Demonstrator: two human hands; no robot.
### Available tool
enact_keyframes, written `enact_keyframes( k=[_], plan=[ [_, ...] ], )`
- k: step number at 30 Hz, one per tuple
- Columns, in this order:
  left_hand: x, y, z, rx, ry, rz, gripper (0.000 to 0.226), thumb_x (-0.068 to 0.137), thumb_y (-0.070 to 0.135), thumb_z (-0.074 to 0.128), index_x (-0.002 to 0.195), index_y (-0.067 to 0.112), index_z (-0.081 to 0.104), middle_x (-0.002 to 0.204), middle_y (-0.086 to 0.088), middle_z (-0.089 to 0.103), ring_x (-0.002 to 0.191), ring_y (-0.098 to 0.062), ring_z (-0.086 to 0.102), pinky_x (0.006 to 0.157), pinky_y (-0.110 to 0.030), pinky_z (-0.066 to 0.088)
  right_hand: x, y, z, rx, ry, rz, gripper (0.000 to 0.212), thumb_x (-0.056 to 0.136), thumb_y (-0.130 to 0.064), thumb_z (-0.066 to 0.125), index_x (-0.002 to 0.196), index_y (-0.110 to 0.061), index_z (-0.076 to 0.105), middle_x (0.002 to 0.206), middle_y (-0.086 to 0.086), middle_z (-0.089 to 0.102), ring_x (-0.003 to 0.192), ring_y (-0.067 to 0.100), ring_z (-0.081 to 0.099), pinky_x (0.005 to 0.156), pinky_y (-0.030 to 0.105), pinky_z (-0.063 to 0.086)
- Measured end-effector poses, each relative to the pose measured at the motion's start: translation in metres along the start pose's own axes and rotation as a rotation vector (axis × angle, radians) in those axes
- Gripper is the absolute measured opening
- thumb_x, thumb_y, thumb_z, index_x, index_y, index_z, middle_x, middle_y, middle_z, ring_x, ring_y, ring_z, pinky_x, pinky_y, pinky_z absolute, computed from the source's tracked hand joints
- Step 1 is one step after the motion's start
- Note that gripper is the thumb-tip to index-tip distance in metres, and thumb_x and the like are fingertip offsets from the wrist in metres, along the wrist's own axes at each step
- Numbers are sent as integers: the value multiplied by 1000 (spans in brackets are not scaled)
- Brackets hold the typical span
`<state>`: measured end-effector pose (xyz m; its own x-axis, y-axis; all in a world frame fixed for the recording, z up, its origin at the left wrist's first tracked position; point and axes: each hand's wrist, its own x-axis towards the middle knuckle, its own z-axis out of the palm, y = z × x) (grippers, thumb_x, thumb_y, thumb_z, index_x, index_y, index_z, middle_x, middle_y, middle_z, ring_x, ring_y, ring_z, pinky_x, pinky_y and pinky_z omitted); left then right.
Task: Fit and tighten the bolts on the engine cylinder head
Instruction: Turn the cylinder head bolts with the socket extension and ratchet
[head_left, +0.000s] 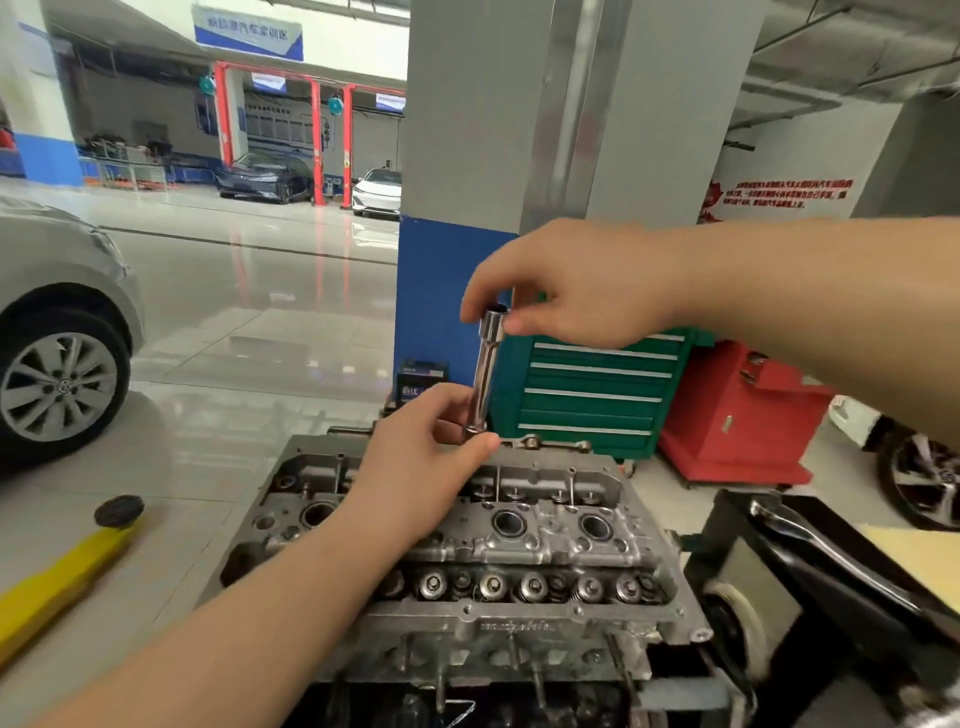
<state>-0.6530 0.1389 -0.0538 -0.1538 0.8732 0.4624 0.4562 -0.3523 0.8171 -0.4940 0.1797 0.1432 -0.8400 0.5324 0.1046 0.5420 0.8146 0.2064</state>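
Standing nearly upright over the far edge of the cylinder head (467, 545), a long chrome socket (484, 371) is held between both hands. Its upper end is pinched by the thumb and fingers of the right hand (582, 286), while its lower end is steadied by the curled fingers of the left hand (421, 457), just above the head's back row. Whether a bolt is seated inside the socket cannot be told, since the lower tip is hidden by the fingers.

The socket is judged to be rigid, fairly weighty steel with a polished, slippery skin; a grip near the wider top collar is suggested for turning, with light guidance low down so that it is kept in line with the hole. The cylinder head itself, a heavy cast block carried on a stand (737, 597), is unlikely to shift under hand pressure. Threads in such castings are thought to be easily crossed, so gentle finger-turning is advised first.

A green tool cabinet (592, 395) and a red box (737, 415) are seen behind.
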Motion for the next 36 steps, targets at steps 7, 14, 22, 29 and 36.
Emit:
enact_keyframes(
  k=[7, 14, 22, 29, 36],
  plan=[
    [-2, -7, -2, 111, -12, 83, 40, 87, 29, 81, 104, 51, 53, 92, 16, 64, 92, 1, 61, 76, -6, 46, 12, -3, 10, -263, 27, 152, 48, 101, -63, 41, 92, -24, 69, 74, -12, 57, 72, 8, 56, 63, 32, 42],
    [-1, -9, -4, 163, -37, 125, 41, 97, 20, 71, 109, 50, 46, 91, 27, 62, 100, 15, 54, 77, 4, 36, 13, -2, 11, 2, -74, -7, 21, 104, -38, 52, 124, -34, 55, 101, -14, 60, 93, 9, 56, 79, 31, 43],
    [0, -9, -2, 125, -32, 101, 33, 92, 37, 75, 96, 60, 51, 95, 25, 66, 95, 7, 59, 76, -1, 41, 20, -2, 23, -445, 184, 184, 79, 84, -88, 20, 69, -19, 55, 60, -4, 52, 55, 16, 50, 51, 29, 29],
    [0, -15, -4, 122, -83, 126, 38, 100, 20, 68, 137, 20, 62, 92, 35, 56, 96, 31, 50, 79, 7, 34, 25, -12, 39, -562, 253, -215, 47, 109, -47, 23, 82, -21, 51, 72, -7, 43, 65, 27, 51, 53, 34, 39],
    [5, -9, 1, 144, 1, 36, 19, 85, 46, 81, 90, 45, 63, 82, 16, 69, 85, 0, 62, 67, -14, 48, 61, -41, 42, -692, 158, 228, 43, 106, -46, 43, 72, -21, 53, 68, 0, 50, 57, 20, 47, 47, 30, 28]
  ],
)
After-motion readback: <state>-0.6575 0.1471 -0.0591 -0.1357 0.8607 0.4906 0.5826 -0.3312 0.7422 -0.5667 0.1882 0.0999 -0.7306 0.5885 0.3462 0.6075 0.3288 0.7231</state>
